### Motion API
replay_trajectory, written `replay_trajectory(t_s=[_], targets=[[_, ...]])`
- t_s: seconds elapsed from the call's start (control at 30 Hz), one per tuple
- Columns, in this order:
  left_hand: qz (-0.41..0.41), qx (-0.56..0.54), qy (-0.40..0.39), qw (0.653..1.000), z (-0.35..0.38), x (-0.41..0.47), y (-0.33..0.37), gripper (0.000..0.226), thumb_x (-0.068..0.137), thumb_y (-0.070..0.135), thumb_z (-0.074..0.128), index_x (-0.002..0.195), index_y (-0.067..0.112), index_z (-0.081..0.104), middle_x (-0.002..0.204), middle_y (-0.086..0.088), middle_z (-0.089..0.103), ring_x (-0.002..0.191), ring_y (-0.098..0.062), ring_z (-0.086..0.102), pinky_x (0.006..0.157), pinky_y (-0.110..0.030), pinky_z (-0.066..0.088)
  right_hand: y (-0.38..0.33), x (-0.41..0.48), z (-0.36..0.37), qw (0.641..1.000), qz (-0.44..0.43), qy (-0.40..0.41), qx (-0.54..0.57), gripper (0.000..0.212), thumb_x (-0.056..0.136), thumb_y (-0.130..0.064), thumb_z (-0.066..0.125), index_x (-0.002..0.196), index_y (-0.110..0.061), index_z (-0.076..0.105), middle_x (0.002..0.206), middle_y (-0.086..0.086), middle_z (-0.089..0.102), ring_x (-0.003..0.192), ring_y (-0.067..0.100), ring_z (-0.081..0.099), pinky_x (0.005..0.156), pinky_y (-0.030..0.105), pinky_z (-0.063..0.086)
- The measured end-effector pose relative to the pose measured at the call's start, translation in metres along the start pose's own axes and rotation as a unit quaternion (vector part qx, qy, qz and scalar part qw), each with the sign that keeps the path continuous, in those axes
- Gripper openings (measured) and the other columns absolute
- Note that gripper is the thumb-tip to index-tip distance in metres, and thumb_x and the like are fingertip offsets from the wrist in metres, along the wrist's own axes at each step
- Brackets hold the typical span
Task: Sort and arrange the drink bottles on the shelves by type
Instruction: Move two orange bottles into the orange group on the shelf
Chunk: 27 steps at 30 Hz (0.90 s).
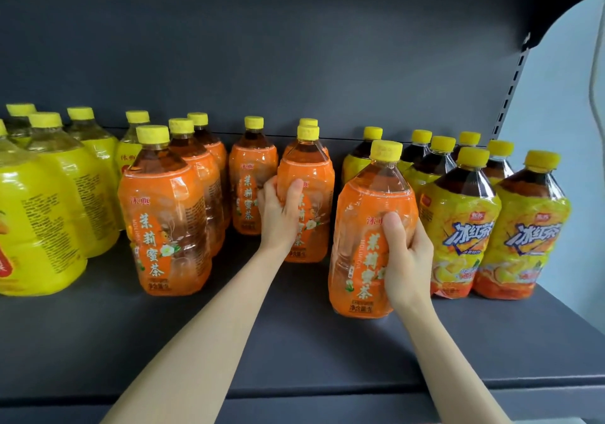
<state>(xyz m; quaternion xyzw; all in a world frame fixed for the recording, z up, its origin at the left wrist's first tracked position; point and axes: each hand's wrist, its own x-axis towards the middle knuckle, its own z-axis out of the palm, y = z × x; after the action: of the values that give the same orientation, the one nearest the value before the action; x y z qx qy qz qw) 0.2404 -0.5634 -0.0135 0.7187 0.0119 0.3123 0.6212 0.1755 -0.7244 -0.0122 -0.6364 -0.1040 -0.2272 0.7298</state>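
Observation:
Several orange-labelled tea bottles with yellow caps stand in the middle of the dark shelf (pixel 294 341). My left hand (pixel 281 214) grips one orange bottle (pixel 311 174) in the middle row, fingers wrapped round its left side. My right hand (pixel 406 256) grips another orange bottle (pixel 363 227) nearer the front, thumb across its label. Another orange bottle (pixel 163 214) stands at the front left of this group, with more behind it.
Yellow-labelled bottles (pixel 55 194) fill the shelf's left end. Iced-tea bottles with yellow and orange labels (pixel 465 227) stand in rows at the right end. The shelf's back panel (pixel 294 63) is dark grey; a slotted upright (pixel 510 89) stands at the right.

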Motion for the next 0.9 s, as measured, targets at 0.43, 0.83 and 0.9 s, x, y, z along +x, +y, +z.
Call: replay_trajectory(t_s=[0.43,0.83,0.9], targets=[[0.030,0.000,-0.006,1.000,0.003,0.008,-0.012,0.056,0.092,0.053,0.039,0.138,0.022,0.036,0.140,-0.006,0.038,0.127,-0.022,0.042,0.104,-0.038,0.037,0.002,0.002,0.000,1.000,-0.008,-0.005,0.000,0.056,0.061,-0.066,0.054,0.100,-0.027,0.057,0.094,-0.008,0.070,0.082,0.002,0.070,0.060,0.011,0.051],[0.038,0.009,0.016,0.999,0.008,0.004,-0.009,0.066,0.087,0.056,0.035,0.139,0.016,0.036,0.140,-0.009,0.039,0.129,-0.026,0.040,0.107,-0.041,0.036,0.004,0.001,-0.001,1.000,-0.012,-0.010,0.005,0.054,0.061,-0.067,0.055,0.101,-0.030,0.056,0.097,-0.009,0.070,0.083,0.001,0.070,0.060,0.010,0.051],[0.037,0.022,0.004,0.999,0.006,0.004,-0.007,0.058,0.092,0.050,0.037,0.139,0.017,0.036,0.140,-0.009,0.039,0.128,-0.025,0.041,0.105,-0.036,0.036,0.003,0.001,-0.001,1.000,-0.012,-0.011,0.003,0.045,0.066,-0.061,0.060,0.100,-0.031,0.056,0.096,-0.010,0.069,0.082,0.000,0.069,0.059,0.010,0.051]])
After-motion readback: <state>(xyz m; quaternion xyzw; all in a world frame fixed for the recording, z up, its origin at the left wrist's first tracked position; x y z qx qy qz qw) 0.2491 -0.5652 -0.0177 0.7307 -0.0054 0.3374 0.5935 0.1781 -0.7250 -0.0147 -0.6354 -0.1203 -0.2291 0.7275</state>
